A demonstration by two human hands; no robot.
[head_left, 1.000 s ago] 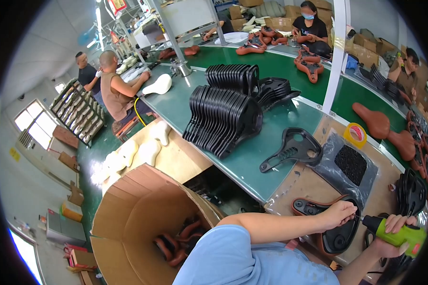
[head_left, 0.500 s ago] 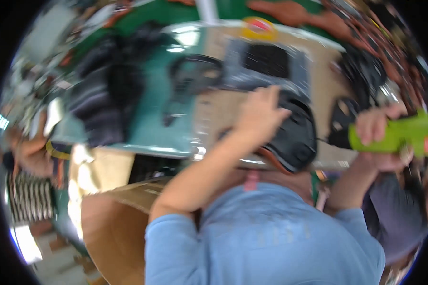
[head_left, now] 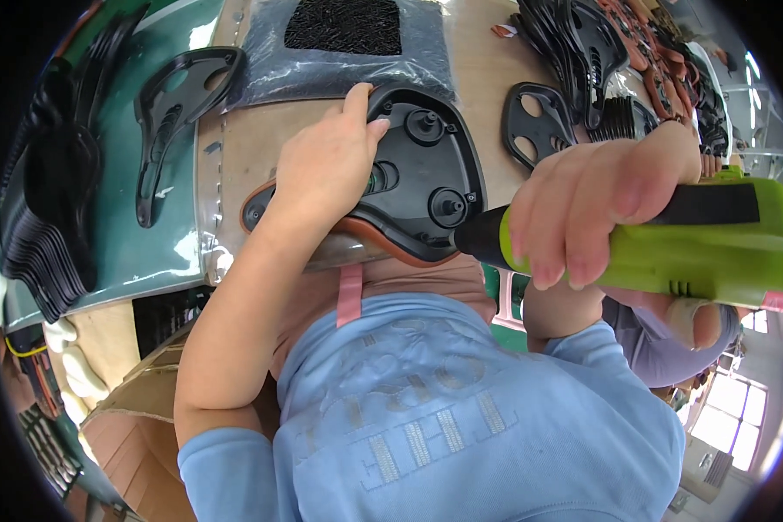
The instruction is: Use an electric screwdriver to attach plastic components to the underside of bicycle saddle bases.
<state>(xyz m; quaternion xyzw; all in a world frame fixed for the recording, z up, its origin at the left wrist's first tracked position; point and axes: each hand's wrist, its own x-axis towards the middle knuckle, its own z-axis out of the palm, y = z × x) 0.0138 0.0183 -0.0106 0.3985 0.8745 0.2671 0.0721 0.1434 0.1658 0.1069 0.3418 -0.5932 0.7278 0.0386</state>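
- Drill [head_left: 696, 248] and seat [head_left: 418, 165] have closed up: half a second ago a gap showed between them; now the drill's black nose meets the rim of the seat's wide end in view. Camera angle has shifted as well.
- Seat lies underside up in front of the person, black base showing, brown cover visible along the near edge, wide end to the right.
- Left hand [head_left: 326, 165] lies across the base, fingers partly curled near the far rim. Cannot tell whether it grips or merely presses.
- Right hand [head_left: 583, 209] is wrapped firmly round the drill, fingers closed over its top.
- Step in hand, as judged: drill work at the base's rim. Next move appears to call for a steady seat and a bit lined up squarely.
- Beneath the seat is a brown sheet [head_left: 235, 152]; beyond it, a clear bag [head_left: 261, 52] of small black pieces, cut off by the upper edge.
- Loose base [head_left: 183, 104] lies left; black plate [head_left: 552, 122] and stacked bases [head_left: 574, 61] lie right.
- Hidden or unclear: the drill bit and its exact contact point, any screw, the narrow part of the base under the hand, and the trigger finger.
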